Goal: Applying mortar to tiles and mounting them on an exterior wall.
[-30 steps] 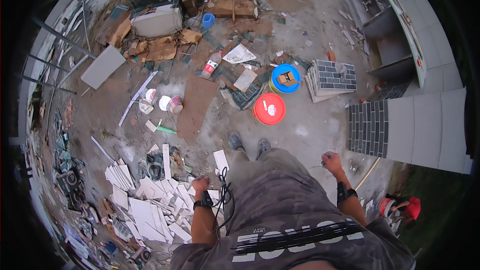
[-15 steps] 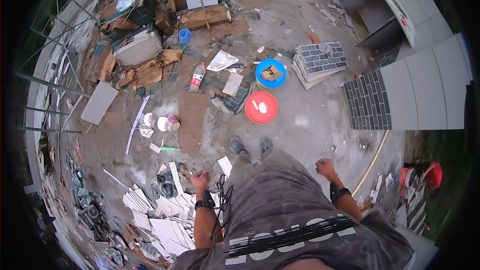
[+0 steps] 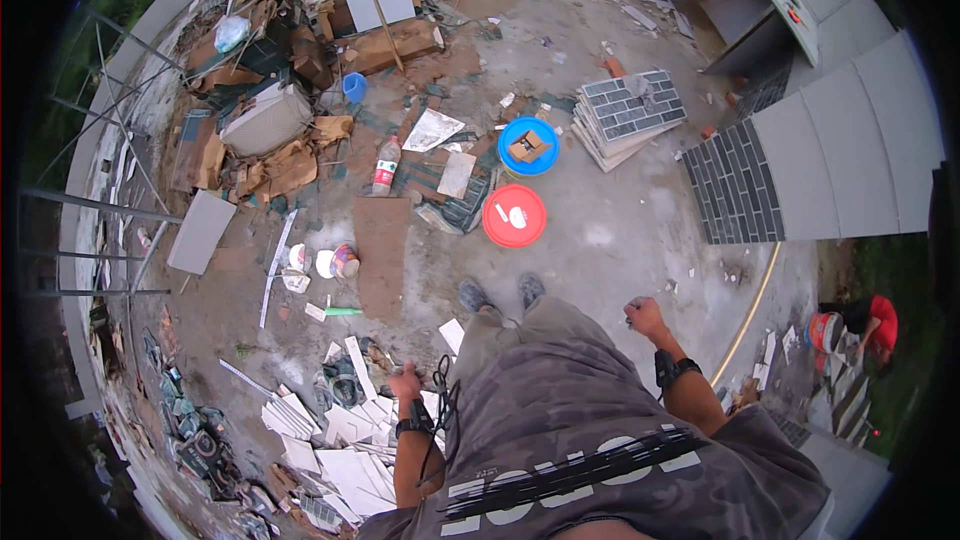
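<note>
- Broken white tiles [image 3: 350, 480], heaped lower left, partly hidden behind the left forearm [image 3: 414, 465]!
- Left hand [image 3: 405, 381] at their upper right, grip too small to tell.
- Right hand [image 3: 643, 315], right of center, curled, well apart; any contents are hidden.

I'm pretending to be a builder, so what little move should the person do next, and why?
Maybe one small step toward the red lid: bare floor lies between it and the shoes, while scattered white tile pieces clutter the ground near the left hand.
</note>
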`<state>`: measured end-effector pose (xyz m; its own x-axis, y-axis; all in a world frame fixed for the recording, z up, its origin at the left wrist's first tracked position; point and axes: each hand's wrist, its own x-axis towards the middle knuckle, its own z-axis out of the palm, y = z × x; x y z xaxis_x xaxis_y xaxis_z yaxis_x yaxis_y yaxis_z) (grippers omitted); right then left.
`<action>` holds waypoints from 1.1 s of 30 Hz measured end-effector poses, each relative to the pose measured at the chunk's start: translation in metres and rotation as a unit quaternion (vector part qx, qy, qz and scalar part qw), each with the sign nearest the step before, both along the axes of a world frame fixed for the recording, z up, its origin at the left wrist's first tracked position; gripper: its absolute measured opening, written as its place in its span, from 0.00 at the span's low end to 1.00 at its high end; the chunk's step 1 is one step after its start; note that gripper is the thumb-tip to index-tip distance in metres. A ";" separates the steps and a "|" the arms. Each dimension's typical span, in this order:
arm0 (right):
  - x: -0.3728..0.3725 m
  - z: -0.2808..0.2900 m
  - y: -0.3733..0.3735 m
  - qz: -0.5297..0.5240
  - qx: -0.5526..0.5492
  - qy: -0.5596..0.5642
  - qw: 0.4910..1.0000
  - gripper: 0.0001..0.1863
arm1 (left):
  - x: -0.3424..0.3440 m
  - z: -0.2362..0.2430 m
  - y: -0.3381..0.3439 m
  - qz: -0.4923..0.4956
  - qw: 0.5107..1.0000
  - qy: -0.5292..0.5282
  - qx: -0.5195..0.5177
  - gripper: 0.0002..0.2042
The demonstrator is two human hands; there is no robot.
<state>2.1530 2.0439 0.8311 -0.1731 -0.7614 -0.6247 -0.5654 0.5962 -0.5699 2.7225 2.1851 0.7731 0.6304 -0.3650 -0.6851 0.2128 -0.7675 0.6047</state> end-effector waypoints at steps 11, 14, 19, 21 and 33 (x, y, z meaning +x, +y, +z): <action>-0.026 -0.031 -0.013 0.020 0.004 -0.003 1.000 0.10 | -0.009 0.010 -0.020 -0.002 0.999 -0.041 -0.017 0.18; -0.024 -0.023 -0.014 -0.012 0.037 -0.049 0.998 0.09 | -0.015 0.020 -0.020 0.015 0.999 -0.039 -0.013 0.19; -0.016 -0.014 -0.025 -0.015 0.083 -0.051 0.995 0.09 | -0.009 0.016 0.001 0.087 0.995 -0.002 -0.037 0.16; -0.006 -0.015 -0.038 -0.003 0.091 -0.051 0.994 0.08 | 0.002 -0.008 0.023 0.075 0.997 -0.008 -0.019 0.14; 0.093 -0.040 -0.123 0.114 -0.005 0.010 0.993 0.14 | 0.066 0.001 0.073 0.063 0.940 -0.182 0.283 0.31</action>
<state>2.2458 1.9209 0.7908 -0.0073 -0.7878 -0.6158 -0.6968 0.4457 -0.5620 2.7884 2.2578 0.7743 0.8743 0.0859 -0.4777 0.1818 -0.9706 0.1581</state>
